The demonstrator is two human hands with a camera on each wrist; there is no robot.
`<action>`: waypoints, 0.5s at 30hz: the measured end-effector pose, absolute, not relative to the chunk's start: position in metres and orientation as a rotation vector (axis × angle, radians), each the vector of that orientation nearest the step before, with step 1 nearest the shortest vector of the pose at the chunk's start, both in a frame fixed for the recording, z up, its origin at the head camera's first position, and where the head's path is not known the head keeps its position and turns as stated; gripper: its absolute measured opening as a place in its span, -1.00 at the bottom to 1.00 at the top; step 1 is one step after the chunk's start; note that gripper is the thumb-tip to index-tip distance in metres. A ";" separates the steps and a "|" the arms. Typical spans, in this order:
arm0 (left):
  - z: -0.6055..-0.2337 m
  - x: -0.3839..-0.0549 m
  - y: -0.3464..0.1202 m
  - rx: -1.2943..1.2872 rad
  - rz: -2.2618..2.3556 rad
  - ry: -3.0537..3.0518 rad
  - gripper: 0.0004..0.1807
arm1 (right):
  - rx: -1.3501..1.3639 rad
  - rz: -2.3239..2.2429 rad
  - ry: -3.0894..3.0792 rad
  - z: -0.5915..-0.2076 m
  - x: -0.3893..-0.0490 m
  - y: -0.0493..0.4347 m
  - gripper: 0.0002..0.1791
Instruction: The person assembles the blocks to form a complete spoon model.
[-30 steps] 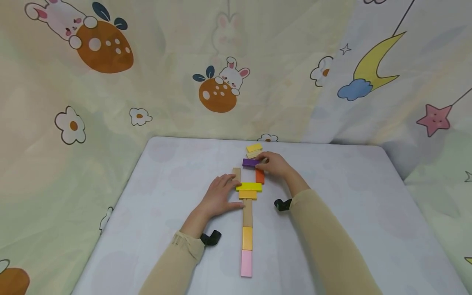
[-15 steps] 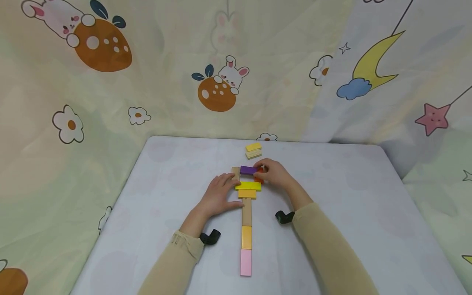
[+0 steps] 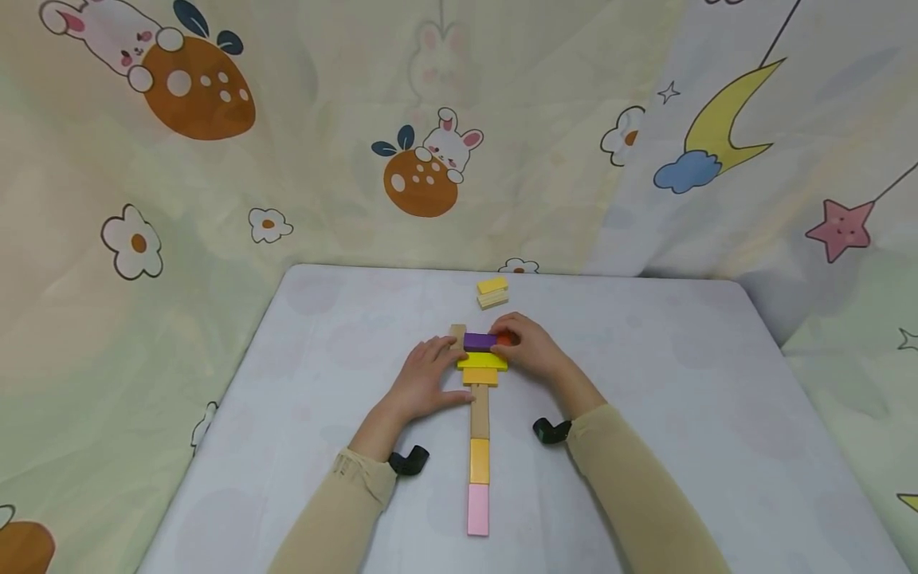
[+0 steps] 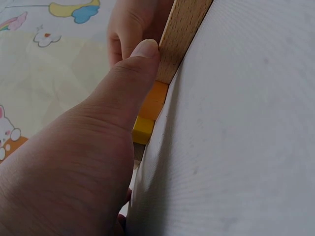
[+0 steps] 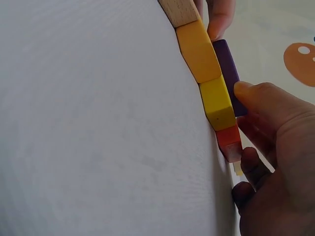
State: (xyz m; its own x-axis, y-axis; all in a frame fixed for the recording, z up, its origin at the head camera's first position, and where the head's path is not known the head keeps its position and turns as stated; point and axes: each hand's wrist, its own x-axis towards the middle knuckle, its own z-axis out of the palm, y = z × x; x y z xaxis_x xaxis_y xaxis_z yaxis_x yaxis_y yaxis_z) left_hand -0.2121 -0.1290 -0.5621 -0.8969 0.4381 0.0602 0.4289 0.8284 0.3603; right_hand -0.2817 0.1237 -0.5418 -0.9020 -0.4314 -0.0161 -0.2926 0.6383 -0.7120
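Note:
My right hand (image 3: pixel 531 348) pinches a purple wooden block (image 3: pixel 479 343) between thumb and fingers. It lies crosswise just behind a bright yellow block (image 3: pixel 482 362), reaching from a plain wooden block (image 3: pixel 457 336) to an orange-red block (image 3: pixel 505 340) partly under my fingers. In the right wrist view the purple block (image 5: pixel 227 66) sits higher off the table than the yellow one (image 5: pixel 216 103). My left hand (image 3: pixel 423 381) rests beside the row, fingers spread; its fingertips touch the yellow and plain blocks. Its thumb (image 4: pixel 125 81) lies against a longer plain block (image 3: pixel 480 412).
A yellow-orange block (image 3: pixel 480 378) lies crosswise under the yellow one. Another orange-yellow block (image 3: pixel 480 461) and a pink block (image 3: pixel 477 510) continue the line toward me. Near the back edge of the white table (image 3: pixel 645 335) sits a small stack of yellow and pale blocks (image 3: pixel 492 293).
My right hand has brought the purple block toward me, from near the back stack to right behind the yellow block. My left hand has stayed in place.

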 end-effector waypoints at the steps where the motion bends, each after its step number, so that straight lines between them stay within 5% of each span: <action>1: -0.562 -0.212 -0.129 0.703 0.580 2.978 -0.13 | -0.598 -1.103 2.676 -0.542 -0.281 0.124 -0.72; 15: -0.562 -0.212 -0.129 0.698 0.591 2.988 -0.14 | -0.568 -1.067 2.666 -0.541 -0.280 0.124 -0.73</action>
